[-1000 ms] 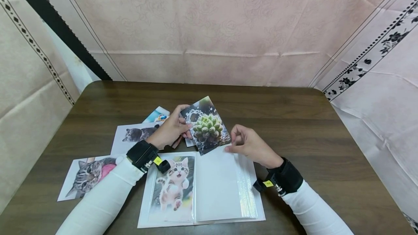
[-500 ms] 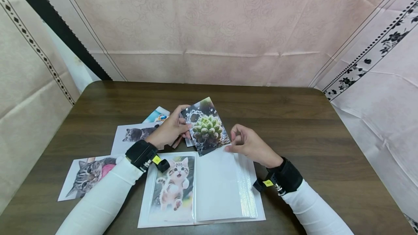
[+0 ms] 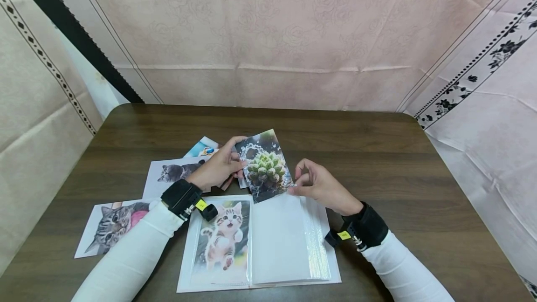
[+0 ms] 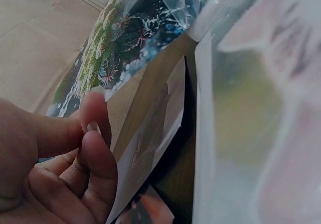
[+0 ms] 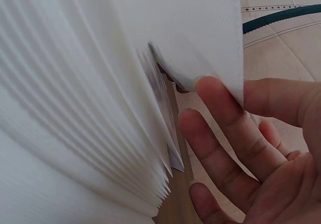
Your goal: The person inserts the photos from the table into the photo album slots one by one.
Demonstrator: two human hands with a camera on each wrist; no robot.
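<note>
My left hand (image 3: 220, 167) pinches the left edge of a succulent photo (image 3: 266, 167), which is tilted above the top of an open photo album (image 3: 337, 271). In the left wrist view, clear plastic (image 4: 183, 0) overlaps the lower part of that photo. My right hand (image 3: 325, 188) pinches the top edge of the album's right-hand page (image 3: 281, 241). Seen from the right wrist, thumb and index finger hold the corner of this white page (image 5: 200, 23), with other pages fanned beside it. The left-hand page bears a kitten photo (image 3: 224, 239).
Left of the album lie a tabby cat photo (image 3: 113, 227) and a grey cat photo (image 3: 176, 171). A bluish photo (image 3: 203, 147) lies partly under the latter. The brown table (image 3: 377, 153) ends at a patterned cloth (image 3: 268, 36) behind.
The succulent photo has moved slightly down towards the right-hand page and turned a little more upright. My right hand keeps its hold on the page, nearly still.
</note>
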